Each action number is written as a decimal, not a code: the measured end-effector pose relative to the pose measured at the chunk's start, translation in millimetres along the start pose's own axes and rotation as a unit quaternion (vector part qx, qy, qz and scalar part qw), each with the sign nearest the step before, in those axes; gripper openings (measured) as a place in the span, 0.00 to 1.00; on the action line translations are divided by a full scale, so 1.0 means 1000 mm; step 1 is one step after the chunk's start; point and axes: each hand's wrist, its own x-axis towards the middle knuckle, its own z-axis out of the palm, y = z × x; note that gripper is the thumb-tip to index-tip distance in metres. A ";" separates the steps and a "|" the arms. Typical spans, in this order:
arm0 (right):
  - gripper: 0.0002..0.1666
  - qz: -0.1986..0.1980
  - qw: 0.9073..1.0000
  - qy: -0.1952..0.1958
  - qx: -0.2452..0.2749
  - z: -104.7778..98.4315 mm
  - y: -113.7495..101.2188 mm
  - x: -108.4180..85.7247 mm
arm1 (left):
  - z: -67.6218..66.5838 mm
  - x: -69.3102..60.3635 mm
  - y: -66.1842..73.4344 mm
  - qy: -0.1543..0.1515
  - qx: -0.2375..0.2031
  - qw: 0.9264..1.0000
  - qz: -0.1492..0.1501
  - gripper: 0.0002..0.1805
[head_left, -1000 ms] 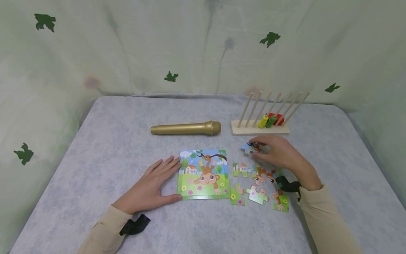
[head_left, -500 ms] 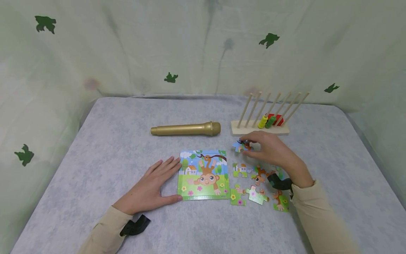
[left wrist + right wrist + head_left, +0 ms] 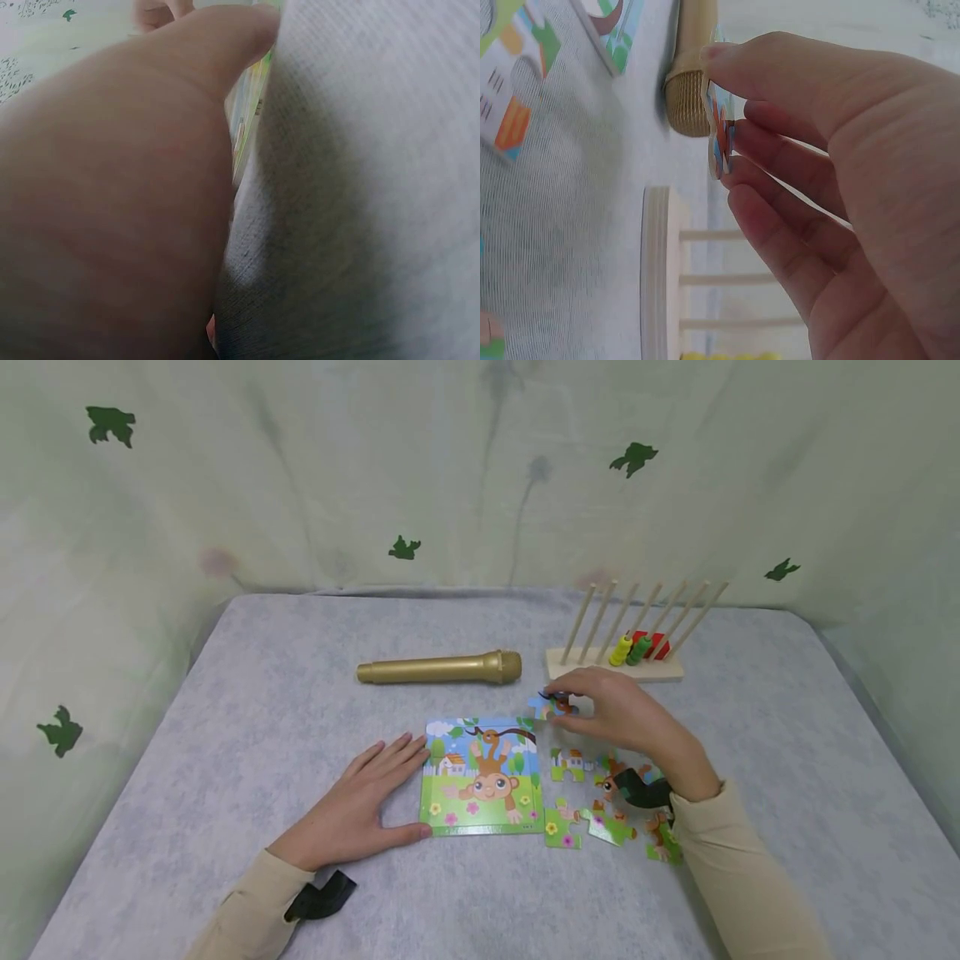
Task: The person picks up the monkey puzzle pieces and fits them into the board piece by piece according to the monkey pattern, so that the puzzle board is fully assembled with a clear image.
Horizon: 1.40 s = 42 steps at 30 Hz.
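My right hand (image 3: 626,710) pinches a jigsaw puzzle piece (image 3: 553,705) between thumb and fingertips, just above the table. In the right wrist view this piece (image 3: 718,131) stands nearly edge-on, its blue and orange print showing. A square monkey puzzle picture (image 3: 480,777) lies flat at the middle; the held piece is by its upper right corner. My left hand (image 3: 356,814) lies with fingers spread, fingertips and thumb at the picture's left edge. Loose pieces lie right of the picture: a house piece (image 3: 567,763), a yellow-flower piece (image 3: 561,831) and others, some partly hidden by the right wrist.
A gold toy microphone (image 3: 438,668) lies behind the picture. To its right stands a wooden peg rack (image 3: 615,670) with yellow beads (image 3: 620,650), green beads (image 3: 639,650) and red ones. A pale curtain (image 3: 450,468) hangs behind the grey-covered table (image 3: 247,693).
My right hand has carried the puzzle piece left, toward the picture's upper right corner. The wrist now covers more of the loose pieces. My left hand has stayed put.
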 end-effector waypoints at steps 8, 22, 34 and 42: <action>0.23 -0.008 1.000 -0.009 0.015 0.005 -0.011 0.007 | 0.000 -0.002 0.000 0.003 -0.001 1.000 0.001 0.55; 0.21 -0.044 0.998 -0.017 0.031 0.022 -0.025 0.018 | 0.001 -0.003 -0.002 0.015 0.001 1.000 0.010 0.54; 0.14 -0.091 0.995 -0.029 -0.015 0.033 -0.028 0.027 | 0.000 -0.001 -0.001 0.007 0.004 1.000 0.006 0.55; 0.13 -0.094 0.995 -0.039 -0.014 0.038 -0.034 0.030 | 0.001 -0.001 -0.001 0.007 0.001 1.000 0.006 0.54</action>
